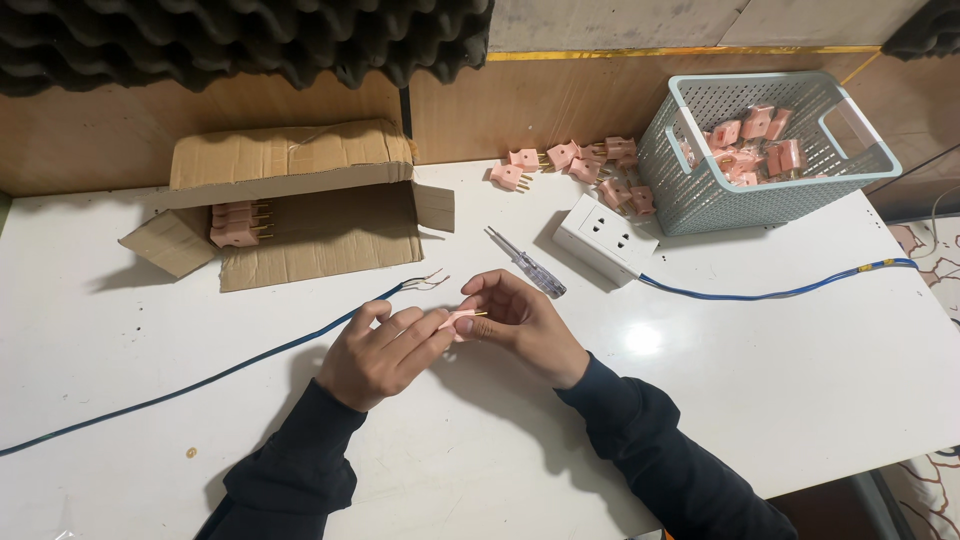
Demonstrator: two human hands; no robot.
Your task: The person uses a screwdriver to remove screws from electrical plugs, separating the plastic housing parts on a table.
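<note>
Head view looks down on a white table [760,340]. At the back right, a pale blue perforated basket [790,190] holds a heap of pink plugs [752,148], too piled to count. Just left of it, a loose cluster of about 8 more pink plugs [585,165] lies on the table. At the back left, 1 cardboard box [300,205] lies open on its side with 2 or 3 pink plugs [237,223] inside.

Near the table's middle, both hands meet on 1 pink plug [462,319]: the left hand [378,355] pinches it with fingers curled close, and the right hand [520,320] closes narrowly on its other end. Beside them lie 1 screwdriver [527,263], 1 white socket block [606,238], and 1 blue cable [230,368] with bared wire ends.
</note>
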